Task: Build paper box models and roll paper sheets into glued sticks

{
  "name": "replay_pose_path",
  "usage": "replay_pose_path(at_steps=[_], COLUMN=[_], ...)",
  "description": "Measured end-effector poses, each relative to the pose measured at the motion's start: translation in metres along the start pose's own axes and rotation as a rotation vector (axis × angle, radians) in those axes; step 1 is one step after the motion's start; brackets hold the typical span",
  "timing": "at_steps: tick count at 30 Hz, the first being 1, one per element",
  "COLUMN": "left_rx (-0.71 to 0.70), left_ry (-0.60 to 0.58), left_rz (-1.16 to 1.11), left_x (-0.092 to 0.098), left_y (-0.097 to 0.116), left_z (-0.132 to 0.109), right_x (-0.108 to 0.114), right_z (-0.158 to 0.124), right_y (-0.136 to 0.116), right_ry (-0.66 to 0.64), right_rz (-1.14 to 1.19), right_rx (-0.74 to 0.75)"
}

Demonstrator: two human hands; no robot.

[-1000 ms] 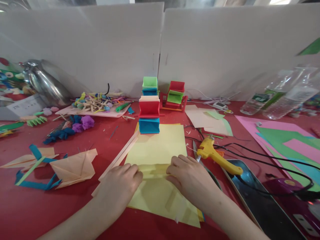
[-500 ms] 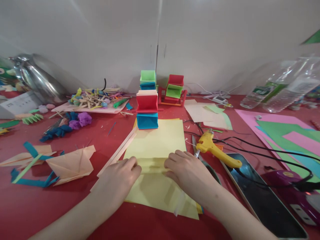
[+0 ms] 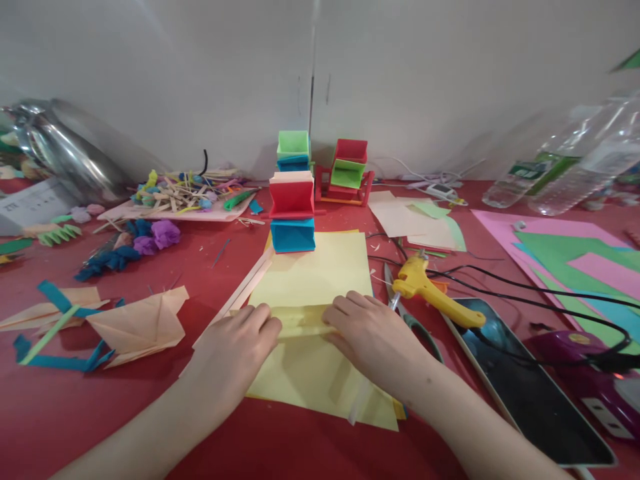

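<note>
A narrow folded strip of yellow paper [image 3: 302,322] lies crosswise over a stack of pale yellow sheets [image 3: 325,270] in front of me. On the strip's left end are the curled fingers of my left hand [image 3: 243,347]. My right hand [image 3: 375,337] grips the opposite end, its thumb low and its fingers bent over the paper. Both hands rest close to the sheets, and they hide the ends of the strip. A translucent glue stick [image 3: 358,403] lies on the lower right of the sheets. Folded paper blocks in blue [image 3: 293,235] and red [image 3: 292,199] stand at the stack's far edge.
Right of the sheets are a yellow glue gun [image 3: 435,293] with a black cord, scissors [image 3: 423,339] and a phone [image 3: 530,393]. Peach folded paper [image 3: 143,327] lies at left. Farther back stand a metal jug [image 3: 70,153], a red-green paper model [image 3: 349,175] and plastic bottles [image 3: 575,170].
The view has tilted slightly, so things sit a little higher. Both hands keep their hold on the strip, which looks slightly narrower and more pressed together.
</note>
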State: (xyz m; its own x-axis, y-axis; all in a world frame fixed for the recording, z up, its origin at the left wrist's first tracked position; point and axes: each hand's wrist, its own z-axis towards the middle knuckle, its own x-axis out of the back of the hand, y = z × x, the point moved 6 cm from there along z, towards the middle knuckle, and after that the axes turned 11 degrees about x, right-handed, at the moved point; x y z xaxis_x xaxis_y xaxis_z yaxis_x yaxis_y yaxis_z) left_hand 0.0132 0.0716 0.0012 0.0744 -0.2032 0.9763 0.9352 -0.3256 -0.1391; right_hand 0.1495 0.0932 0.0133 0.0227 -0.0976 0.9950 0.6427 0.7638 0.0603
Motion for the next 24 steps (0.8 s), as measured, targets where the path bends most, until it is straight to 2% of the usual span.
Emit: replay_pose_path(at_steps=[3,8,16,24], left_rx=[0.012,-0.050,-0.061,-0.046], left_ry=[-0.039,-0.115,-0.198,-0.288], left_rz=[-0.075,-0.212,-0.209,-0.114], left_x=[0.0006,0.0003,-0.0012,-0.0028], left_y=[-0.0021,-0.0024,-0.0004,0.0022], left_z=[0.0022,0.0028,-0.0002,-0.0020], right_x=[0.0004,0.0001,0.0022,-0.0010], right_z=[0.0004,0.0001,-0.0020,0.0007], right_y=[0.0011,0.0008,0.0032,-0.0008], right_ry=[-0.017,-0.056,-0.086,-0.151], right_rz=[0.068,0.097,0.201,0.133], right_rx=[0.003,0.038,-0.014,0.056])
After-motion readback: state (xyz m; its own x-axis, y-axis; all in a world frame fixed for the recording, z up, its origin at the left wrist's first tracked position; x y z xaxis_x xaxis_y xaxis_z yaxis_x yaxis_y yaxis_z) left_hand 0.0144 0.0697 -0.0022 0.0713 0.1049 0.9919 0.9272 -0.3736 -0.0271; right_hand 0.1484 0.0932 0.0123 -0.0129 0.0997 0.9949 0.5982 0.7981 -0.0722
